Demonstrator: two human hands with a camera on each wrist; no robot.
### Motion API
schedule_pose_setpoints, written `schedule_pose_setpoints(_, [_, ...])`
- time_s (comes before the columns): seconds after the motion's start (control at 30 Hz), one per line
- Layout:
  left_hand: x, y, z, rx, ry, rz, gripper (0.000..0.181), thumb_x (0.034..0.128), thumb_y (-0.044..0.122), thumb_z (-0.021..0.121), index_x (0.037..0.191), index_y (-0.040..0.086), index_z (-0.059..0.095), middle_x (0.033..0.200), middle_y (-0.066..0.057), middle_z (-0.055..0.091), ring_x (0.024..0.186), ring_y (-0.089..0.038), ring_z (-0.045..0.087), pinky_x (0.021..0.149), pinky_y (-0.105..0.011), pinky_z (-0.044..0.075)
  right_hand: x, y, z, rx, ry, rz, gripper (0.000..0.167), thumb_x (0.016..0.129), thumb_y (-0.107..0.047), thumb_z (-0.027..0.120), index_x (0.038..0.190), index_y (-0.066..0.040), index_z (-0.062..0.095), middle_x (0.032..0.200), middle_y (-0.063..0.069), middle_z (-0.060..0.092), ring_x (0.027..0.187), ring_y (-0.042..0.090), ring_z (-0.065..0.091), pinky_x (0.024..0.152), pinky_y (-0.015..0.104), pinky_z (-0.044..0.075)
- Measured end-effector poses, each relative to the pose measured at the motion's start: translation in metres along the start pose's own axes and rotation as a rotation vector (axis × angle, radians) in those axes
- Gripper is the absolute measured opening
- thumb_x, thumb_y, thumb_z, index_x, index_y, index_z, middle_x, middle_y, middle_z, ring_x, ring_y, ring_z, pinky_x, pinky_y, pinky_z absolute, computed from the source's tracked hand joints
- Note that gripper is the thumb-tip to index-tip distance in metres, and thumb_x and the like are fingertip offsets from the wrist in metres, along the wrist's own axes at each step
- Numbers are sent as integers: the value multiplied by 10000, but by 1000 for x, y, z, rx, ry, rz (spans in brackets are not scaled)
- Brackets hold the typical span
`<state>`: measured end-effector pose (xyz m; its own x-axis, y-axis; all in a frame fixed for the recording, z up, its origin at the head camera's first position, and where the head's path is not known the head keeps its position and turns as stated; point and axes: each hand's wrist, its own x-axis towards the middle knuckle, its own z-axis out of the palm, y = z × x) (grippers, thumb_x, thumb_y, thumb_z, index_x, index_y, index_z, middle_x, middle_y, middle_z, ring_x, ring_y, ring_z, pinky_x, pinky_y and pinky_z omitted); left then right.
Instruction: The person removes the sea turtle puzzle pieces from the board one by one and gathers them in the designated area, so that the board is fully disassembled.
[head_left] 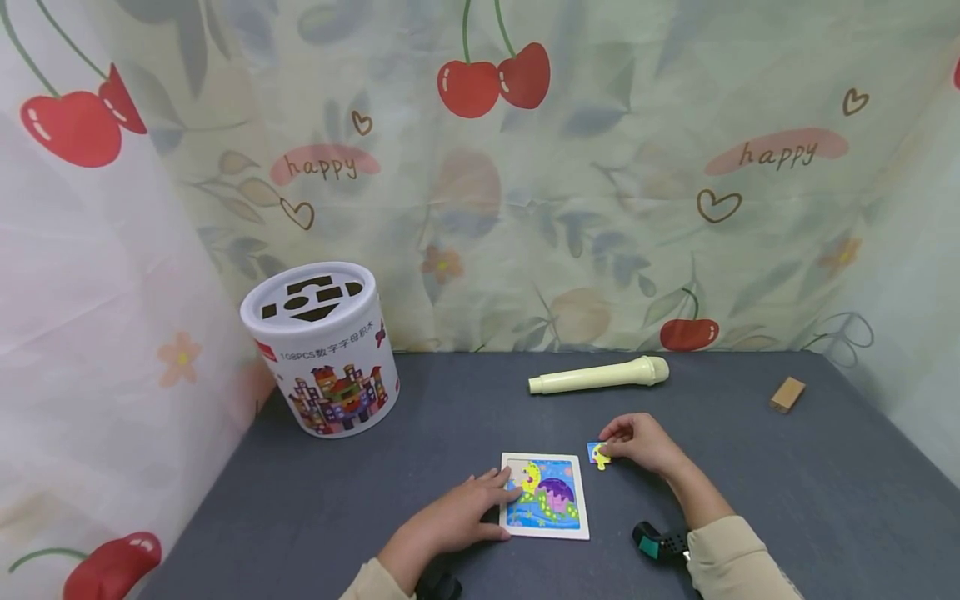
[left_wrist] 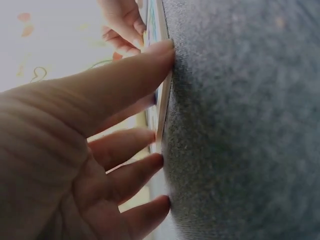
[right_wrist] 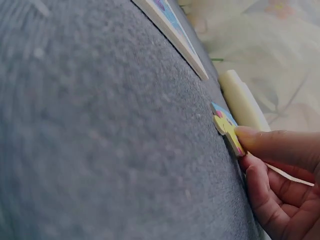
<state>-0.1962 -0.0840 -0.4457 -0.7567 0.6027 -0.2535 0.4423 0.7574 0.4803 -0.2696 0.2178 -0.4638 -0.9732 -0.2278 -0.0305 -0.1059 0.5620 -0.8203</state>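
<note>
One puzzle piece (head_left: pixel 597 453) pinched in right hand (head_left: pixel 637 442); light edge hold best. Left hand (head_left: pixel 467 508), fingers spread wide, touches puzzle frame (head_left: pixel 551 533); steady, gentle pressure advisable.

1. Seeing a white tub (head_left: pixel 330 354) standing upright at the back left of the grey table (head_left: pixel 450 417), with dark cutouts in the lid (head_left: pixel 309 300).
2. Noticing a pale yellow microphone (head_left: pixel 598 376) lying near the back edge, thicker toward the right.
3. Spotting a small tan block (head_left: pixel 787 394) lying farther right.
4. Seeing a cherry-printed curtain (head_left: pixel 408 233) hanging behind, repeating "happy" in brown letters.
</note>
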Motion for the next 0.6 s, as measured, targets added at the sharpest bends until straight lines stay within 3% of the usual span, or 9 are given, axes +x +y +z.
schedule_pose_setpoints(0.27, [4,8,1,21,-18,-7,501,856,298,662,1336,249,523,1500,-27,354,1417,-250,260,1125,-482,247,-1,0,2,-47,46,-16,178,734,-49,750,839,53,651,716,51,622,640,96,532,572,214,445])
schedule_pose_setpoints(0.5, [8,16,3,99,20,45,524,836,258,693,1333,251,526,1486,-43,377,1390,-248,322,1101,-451,311,1,-1,3,-107,52,-31,185,725,-101,767,816,18,659,695,25,611,618,85,518,564,215,432])
schedule_pose_setpoints(0.6, [10,20,3,107,19,38,520,831,255,697,1325,250,535,1475,-44,395,1381,-241,340,1090,-452,328,1,-7,5,-112,43,-44,183,739,-114,762,830,12,666,705,25,613,621,88,514,553,215,431])
